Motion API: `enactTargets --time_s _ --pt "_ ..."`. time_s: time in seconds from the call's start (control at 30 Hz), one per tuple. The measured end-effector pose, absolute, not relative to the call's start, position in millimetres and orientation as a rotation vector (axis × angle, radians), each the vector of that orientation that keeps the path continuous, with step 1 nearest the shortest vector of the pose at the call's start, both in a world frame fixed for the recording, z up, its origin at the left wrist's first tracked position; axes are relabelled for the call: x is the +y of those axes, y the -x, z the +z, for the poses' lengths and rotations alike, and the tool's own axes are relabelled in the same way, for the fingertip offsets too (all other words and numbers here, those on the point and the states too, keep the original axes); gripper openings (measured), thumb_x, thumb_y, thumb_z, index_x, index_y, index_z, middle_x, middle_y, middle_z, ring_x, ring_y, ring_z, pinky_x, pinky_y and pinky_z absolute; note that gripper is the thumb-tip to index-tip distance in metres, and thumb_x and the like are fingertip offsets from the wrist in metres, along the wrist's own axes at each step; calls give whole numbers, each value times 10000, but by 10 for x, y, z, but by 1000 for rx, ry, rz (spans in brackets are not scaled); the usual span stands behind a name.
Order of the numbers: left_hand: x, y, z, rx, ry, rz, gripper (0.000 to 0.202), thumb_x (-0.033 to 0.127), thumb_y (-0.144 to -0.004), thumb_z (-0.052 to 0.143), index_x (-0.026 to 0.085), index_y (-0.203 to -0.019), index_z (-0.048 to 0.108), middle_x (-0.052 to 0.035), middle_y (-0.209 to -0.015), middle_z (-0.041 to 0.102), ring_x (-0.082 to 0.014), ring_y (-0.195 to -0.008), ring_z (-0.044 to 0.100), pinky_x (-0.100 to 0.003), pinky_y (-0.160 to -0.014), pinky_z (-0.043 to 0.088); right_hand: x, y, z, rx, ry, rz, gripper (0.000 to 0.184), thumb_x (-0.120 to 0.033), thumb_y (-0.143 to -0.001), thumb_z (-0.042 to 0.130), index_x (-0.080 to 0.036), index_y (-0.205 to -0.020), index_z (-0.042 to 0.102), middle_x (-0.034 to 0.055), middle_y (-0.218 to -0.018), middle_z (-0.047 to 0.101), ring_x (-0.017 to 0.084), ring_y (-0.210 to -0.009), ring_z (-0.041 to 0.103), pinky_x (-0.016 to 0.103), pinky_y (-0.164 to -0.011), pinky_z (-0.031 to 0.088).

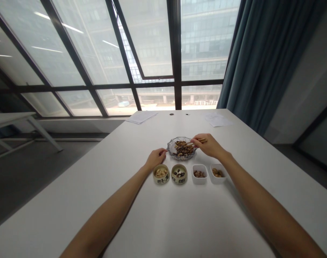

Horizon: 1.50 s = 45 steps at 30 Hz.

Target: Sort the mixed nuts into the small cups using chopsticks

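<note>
Bare left forearm [107, 211] and right forearm [268, 211] run in from the lower corners toward a shallow cut-glass dish [171, 147] heaped with mixed nuts and beans [183, 148], set on the white surface [195, 229]. Right hand [208, 146] is raised at the dish's right edge, its fingers [197, 141] clamped on wooden chopsticks [189, 143] whose tips reach over the heap; whether a piece lies between the tips cannot be told. Left hand [156, 159] rests just beside the dish's left rim, its fingers [161, 154] bunched together, nothing visible in them. Nearer the camera stands a close row: ceramic cup [161, 181] of pale kernels, second ceramic cup [179, 181] of dark and pale beans, white square dish [199, 180] of reddish nuts, second white square dish [217, 179] of tan nuts. Loose paper sheets [141, 117] lie at the far edge, below a tall window [152, 46]. Risks: smooth, rounded pieces could slip from the chopstick tips and roll across the surface; the heap stands high in a shallow dish, so prodding could push pieces over the rim; the tight spacing of the row could let a dropped piece land in the wrong container; left hand lies close enough to knock the dish or first cup.
</note>
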State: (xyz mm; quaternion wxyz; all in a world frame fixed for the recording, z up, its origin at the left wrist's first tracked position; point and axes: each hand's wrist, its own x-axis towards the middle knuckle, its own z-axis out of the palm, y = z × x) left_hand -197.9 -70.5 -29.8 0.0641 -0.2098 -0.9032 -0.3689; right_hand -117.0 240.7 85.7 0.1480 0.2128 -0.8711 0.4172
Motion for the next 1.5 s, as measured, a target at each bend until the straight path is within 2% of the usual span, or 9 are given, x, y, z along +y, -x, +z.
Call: enactTargets --time_s 0.2,0.43,0.7,0.93,1.2,1.37,1.5 --pt "-702 1974 -293 -2722 627 -1099 406 402 -948 469 165 -1087 769 -41 -825 761 -202 -737 663 -316 -746 502 2367 1200 814 -2535 -611 1090 336 -410 -983 596 -191 -781 750 77 -791 774 225 -730 711 300 -654 505" --pt "-692 1970 -276 -2720 629 -1094 416 418 -934 471 167 -1056 780 -43 -810 761 -201 -717 655 -308 -739 499 2415 1267 699 -2491 -560 1242 359 -419 -995 573 -182 -770 723 61 -733 754 213 -679 710 286 -614 501" --pt "-692 1982 -295 -2730 627 -1093 426 416 -931 462 158 -1054 778 -44 -807 757 -199 -721 657 -303 -737 498 2446 1326 655 -2463 -598 1064 383 -408 -1005 551 -186 -731 701 57 -712 709 192 -660 647 288 -618 469" --pt "-701 1982 -295 -2722 639 -1090 424 414 -932 468 157 -1058 781 -50 -831 766 -200 -733 663 -305 -745 503 2486 1327 658 -2423 -601 1152 350 -405 -991 571 -181 -766 719 60 -729 712 199 -673 658 291 -619 481" --pt "-706 1991 -316 -2717 636 -1087 421 417 -942 467 161 -1050 783 -44 -819 766 -195 -717 660 -298 -731 501 2528 1323 673 -2429 -460 1234 419 -465 -982 596 -188 -678 676 45 -620 695 204 -597 681 285 -567 487" --pt "-706 1991 -309 -2722 636 -1080 413 409 -940 469 162 -1049 782 -44 -823 768 -194 -718 659 -295 -725 498 2503 1346 636 -2346 -385 1353 445 -550 -976 604 -185 -746 711 66 -679 739 235 -652 741 293 -588 536" --pt "-705 1991 -303 -2723 636 -1074 419 415 -939 468 160 -1051 782 -47 -822 767 -194 -716 656 -295 -725 499 2451 1377 570 -2362 -387 1323 497 -611 -969 591 -192 -726 702 72 -673 733 248 -667 743 292 -572 525"
